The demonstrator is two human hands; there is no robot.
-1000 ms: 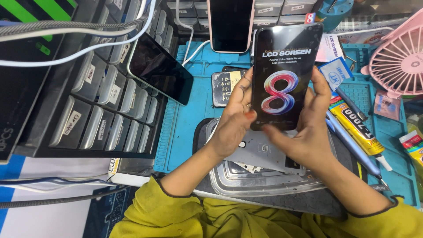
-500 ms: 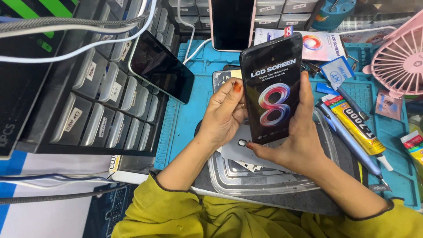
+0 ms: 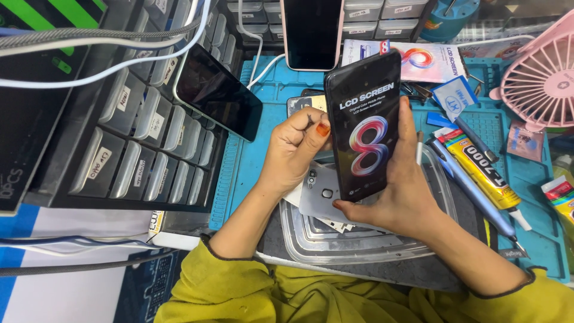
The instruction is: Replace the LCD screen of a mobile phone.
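Nearest to the camera, two yellow sleeves (image 3: pixel 311 299) come in from the bottom edge. Just beyond them a clear plastic tray (image 3: pixel 311 245) lies on the blue work mat (image 3: pixel 251 161) of the table, and a grey phone back cover (image 3: pixel 323 194) rests in it. Above the tray the right hand (image 3: pixel 400 197) is closed around a black phone screen (image 3: pixel 365 134) with a coloured figure on its protective film; the fingers hold its edges from behind and the screen stands almost upright, tilted a little. The left hand (image 3: pixel 296 152) is curled beside the left edge of the screen, its thumb touching that edge, with an orange nail showing. To the right of the hands a yellow glue tube (image 3: pixel 481 170) and a blue pen-like tool (image 3: pixel 472 191) lie on the mat. At the left side, a dark phone (image 3: pixel 218 98) leans on a cabinet of small drawers (image 3: pixel 137 143). Farther away, another phone (image 3: pixel 312 33) stands upright with a white cable (image 3: pixel 263 66) near it, a flat printed box (image 3: pixel 418 60) lies behind the screen, and a pink fan (image 3: pixel 541 81) is at the far right.
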